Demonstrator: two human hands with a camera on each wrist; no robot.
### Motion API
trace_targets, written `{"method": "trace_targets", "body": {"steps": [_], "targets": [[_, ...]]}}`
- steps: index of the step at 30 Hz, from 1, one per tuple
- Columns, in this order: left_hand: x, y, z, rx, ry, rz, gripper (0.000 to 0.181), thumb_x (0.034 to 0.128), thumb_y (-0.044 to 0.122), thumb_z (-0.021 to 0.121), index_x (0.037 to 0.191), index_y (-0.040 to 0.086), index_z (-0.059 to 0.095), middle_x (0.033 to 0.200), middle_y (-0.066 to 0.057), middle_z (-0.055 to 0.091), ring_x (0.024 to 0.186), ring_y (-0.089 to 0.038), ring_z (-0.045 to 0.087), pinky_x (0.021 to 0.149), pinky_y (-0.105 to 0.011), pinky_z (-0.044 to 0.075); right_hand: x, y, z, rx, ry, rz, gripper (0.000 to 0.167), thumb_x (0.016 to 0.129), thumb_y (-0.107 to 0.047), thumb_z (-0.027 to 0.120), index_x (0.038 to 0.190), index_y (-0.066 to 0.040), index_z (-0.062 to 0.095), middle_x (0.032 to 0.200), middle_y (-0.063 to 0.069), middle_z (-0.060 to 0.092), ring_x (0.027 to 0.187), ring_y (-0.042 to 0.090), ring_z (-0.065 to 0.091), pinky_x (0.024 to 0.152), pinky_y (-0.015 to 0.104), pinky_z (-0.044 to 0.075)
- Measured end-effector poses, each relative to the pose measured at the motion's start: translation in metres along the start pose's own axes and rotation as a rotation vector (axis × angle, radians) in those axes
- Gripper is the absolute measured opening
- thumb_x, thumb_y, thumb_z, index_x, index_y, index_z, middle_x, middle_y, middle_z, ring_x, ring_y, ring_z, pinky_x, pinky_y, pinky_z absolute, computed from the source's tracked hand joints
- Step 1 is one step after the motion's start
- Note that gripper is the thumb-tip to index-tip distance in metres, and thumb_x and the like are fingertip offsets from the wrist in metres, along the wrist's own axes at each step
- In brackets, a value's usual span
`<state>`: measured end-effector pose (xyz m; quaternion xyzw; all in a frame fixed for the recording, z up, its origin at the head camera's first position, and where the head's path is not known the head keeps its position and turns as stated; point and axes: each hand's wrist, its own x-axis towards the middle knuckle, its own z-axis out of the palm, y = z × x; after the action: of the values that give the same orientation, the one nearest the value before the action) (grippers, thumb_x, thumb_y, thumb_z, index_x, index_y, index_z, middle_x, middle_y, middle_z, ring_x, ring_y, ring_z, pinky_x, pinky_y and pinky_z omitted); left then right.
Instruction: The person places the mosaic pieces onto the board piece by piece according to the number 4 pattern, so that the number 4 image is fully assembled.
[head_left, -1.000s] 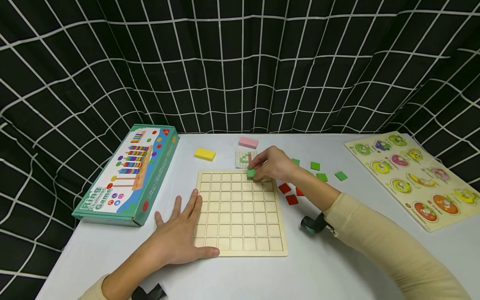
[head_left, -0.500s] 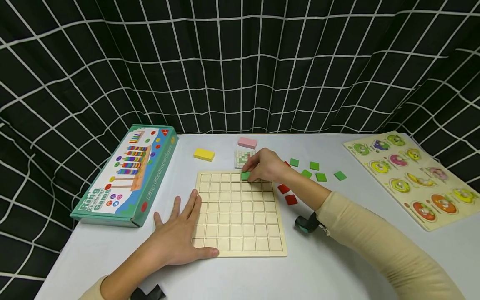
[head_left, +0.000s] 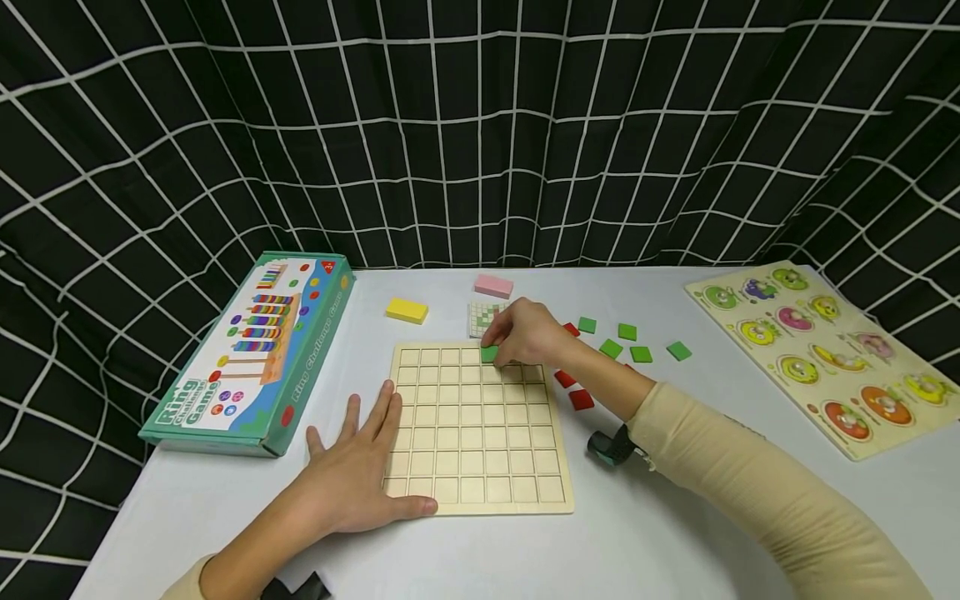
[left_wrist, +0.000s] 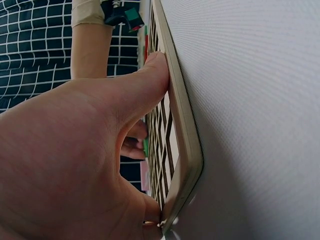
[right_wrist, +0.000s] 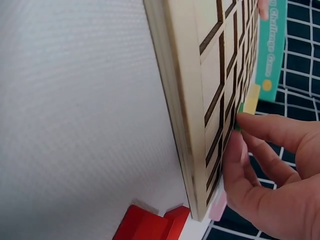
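A wooden grid board [head_left: 474,433] lies flat on the white table. At its far edge, right of the middle, my right hand [head_left: 528,333] pinches a green square tile [head_left: 489,354] between thumb and index finger, down at a cell of the back row. The right wrist view shows the tile [right_wrist: 239,116] at the board's surface, partly hidden by the fingertips. My left hand [head_left: 351,467] rests on the board's near left corner with fingers spread and straight. Its thumb lies over the front edge, as the left wrist view shows too. Behind the board is a small pattern card [head_left: 483,318], partly covered by the right hand.
Several loose green tiles [head_left: 627,332] and red tiles [head_left: 581,400] lie right of the board. A yellow block [head_left: 407,311] and a pink block [head_left: 493,286] stand behind it. A ring game box [head_left: 251,350] is at the left, a fruit puzzle board [head_left: 817,350] at the right.
My right hand has shifted slightly left along the back row with the green tile, then nearly stopped. The left hand has stayed on the board's corner.
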<state>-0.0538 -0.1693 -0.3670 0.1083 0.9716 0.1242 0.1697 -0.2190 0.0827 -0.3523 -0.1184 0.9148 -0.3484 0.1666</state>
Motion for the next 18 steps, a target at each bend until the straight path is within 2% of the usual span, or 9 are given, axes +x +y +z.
{"method": "trace_targets", "body": {"steps": [18], "targets": [[0.0000, -0.0003, -0.0003, 0.006, -0.001, 0.007, 0.139, 0.0705, 0.088, 0.069, 0.167, 0.004, 0.014, 0.177, -0.010, 0.000, 0.156, -0.057, 0.010, 0.097, -0.095, 0.012, -0.0042, 0.0004, -0.0034, -0.004, -0.030, -0.035, 0.023, 0.075, -0.001, 0.086, 0.096, -0.010, 0.082, 0.089, 0.003, 0.072, 0.089, 0.018, 0.063, 0.077, 0.027, 0.051]]}}
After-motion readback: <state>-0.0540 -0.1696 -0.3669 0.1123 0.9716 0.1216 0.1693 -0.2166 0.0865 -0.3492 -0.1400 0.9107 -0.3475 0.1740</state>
